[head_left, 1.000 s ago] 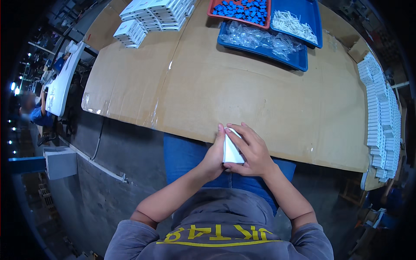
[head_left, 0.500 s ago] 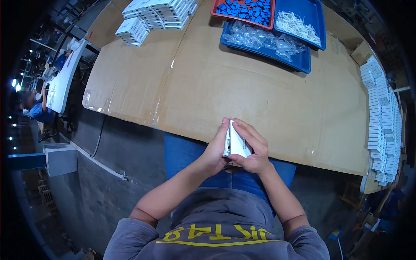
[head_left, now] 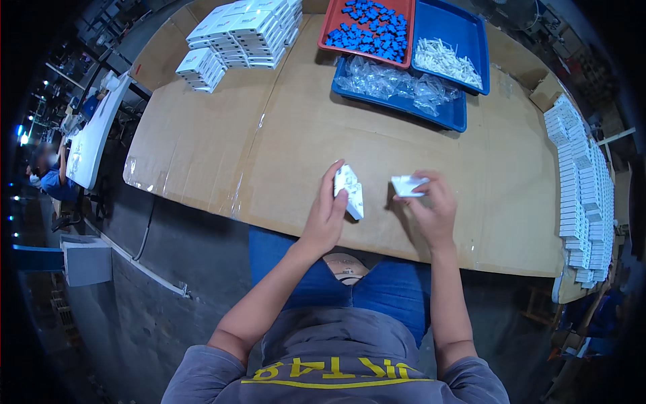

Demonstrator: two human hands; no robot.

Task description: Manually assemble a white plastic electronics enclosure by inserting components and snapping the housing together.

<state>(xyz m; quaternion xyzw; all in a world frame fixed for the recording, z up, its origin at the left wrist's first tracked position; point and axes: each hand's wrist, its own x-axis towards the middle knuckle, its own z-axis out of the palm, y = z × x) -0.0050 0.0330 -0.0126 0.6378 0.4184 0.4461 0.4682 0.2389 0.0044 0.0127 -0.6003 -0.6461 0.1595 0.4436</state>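
Over the near edge of the cardboard-covered table, my left hand (head_left: 323,222) is closed on a white plastic housing (head_left: 349,195). Small details show on the housing's face, too fine to make out. To its right, my right hand (head_left: 436,210) pinches a thin white plate (head_left: 408,186), held tilted a little above the table (head_left: 303,161). The housing and the plate are apart from each other.
Stacked white boxes (head_left: 259,30) stand at the far left. At the back are a red tray (head_left: 328,46) of blue parts, a blue tray (head_left: 459,125) of clear plastic bags and another blue tray (head_left: 482,64) of white sticks. White units (head_left: 572,182) line the right edge. A co-worker (head_left: 55,182) sits far left.
My hands were together around one white unit. They have moved apart and forward over the table, the left with the housing and the right with the thin plate.
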